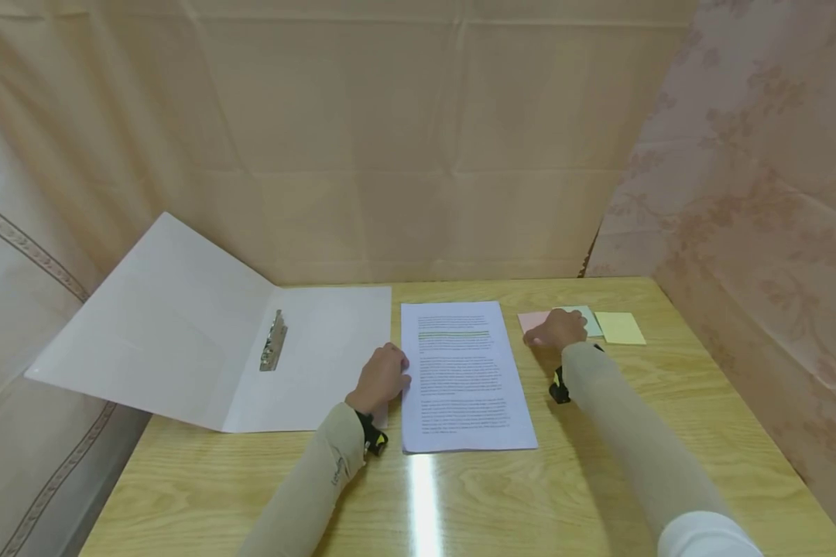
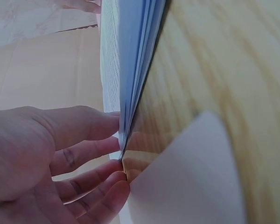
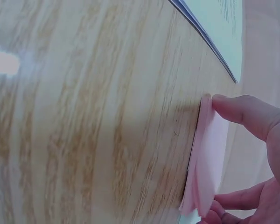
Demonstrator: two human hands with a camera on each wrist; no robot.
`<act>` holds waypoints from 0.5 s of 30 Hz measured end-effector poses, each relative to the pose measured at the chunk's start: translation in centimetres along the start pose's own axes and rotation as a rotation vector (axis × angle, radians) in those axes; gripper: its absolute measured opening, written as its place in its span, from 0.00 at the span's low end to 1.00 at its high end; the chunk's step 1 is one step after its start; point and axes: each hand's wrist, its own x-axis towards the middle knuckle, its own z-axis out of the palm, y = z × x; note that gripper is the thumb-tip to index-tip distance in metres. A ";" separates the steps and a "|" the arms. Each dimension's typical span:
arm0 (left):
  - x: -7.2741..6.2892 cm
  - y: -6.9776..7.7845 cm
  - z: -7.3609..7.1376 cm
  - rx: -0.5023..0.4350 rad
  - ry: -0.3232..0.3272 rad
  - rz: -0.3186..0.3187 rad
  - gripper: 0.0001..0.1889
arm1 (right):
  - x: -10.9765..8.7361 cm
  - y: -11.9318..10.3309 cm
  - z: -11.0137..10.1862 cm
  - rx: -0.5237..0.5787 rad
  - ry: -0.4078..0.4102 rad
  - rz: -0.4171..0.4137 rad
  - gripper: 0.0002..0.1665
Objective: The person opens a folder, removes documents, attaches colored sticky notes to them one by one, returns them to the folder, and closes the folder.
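My left hand (image 1: pixel 379 377) touches the left edge of a stack of printed sheets (image 1: pixel 463 379), which has a green-highlighted passage near its top. In the left wrist view its thumb and fingertips meet the corner of the stack (image 2: pixel 133 70), fingers loosely bent. On the right of the stack, my right hand (image 1: pixel 560 329) is over a pink sticky note pad (image 1: pixel 532 319). Seen from the right wrist, thumb and fingers hold the pink pad (image 3: pixel 210 154) at opposite sides, and its upper layers part at one end. The hand hides much of the pad in the head view.
A white folder (image 1: pixel 160 325) lies opened at left, its cover raised, with a metal lever clip (image 1: pixel 275 342) inside. Green (image 1: pixel 588 319) and yellow (image 1: pixel 621 328) sticky notes lie right of the pink pad. Curtains hang behind and beside the wooden table (image 1: pixel 501 503).
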 end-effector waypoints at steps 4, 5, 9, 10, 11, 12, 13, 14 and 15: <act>0.0 0.0 0.0 0.006 0.004 -0.005 0.07 | 0.1 -0.1 0.0 0.000 0.014 0.037 0.50; 0.0 0.0 0.0 0.006 0.003 -0.006 0.07 | 0.2 -0.1 0.0 0.001 0.014 0.040 0.51; 0.1 0.0 0.0 0.002 -0.004 -0.013 0.07 | 0.3 0.1 0.1 0.028 0.004 0.028 0.49; 0.1 0.1 0.0 0.001 -0.008 -0.014 0.07 | 0.3 0.1 0.1 0.033 0.003 0.023 0.49; 0.2 0.1 0.0 -0.001 -0.011 -0.015 0.07 | 0.4 0.1 0.1 0.040 0.003 0.020 0.49; 0.2 0.1 0.0 -0.001 -0.013 -0.014 0.07 | 0.4 0.1 0.1 0.046 0.004 0.017 0.49; 0.3 0.1 0.0 0.001 -0.014 -0.011 0.07 | 0.4 0.0 0.1 0.048 0.008 0.016 0.50; 0.3 0.1 0.0 0.000 -0.016 -0.010 0.07 | 0.3 0.0 0.0 0.050 0.014 0.019 0.51; 0.3 0.1 -0.1 0.000 -0.015 -0.010 0.08 | 0.3 0.0 0.0 0.049 0.022 0.024 0.52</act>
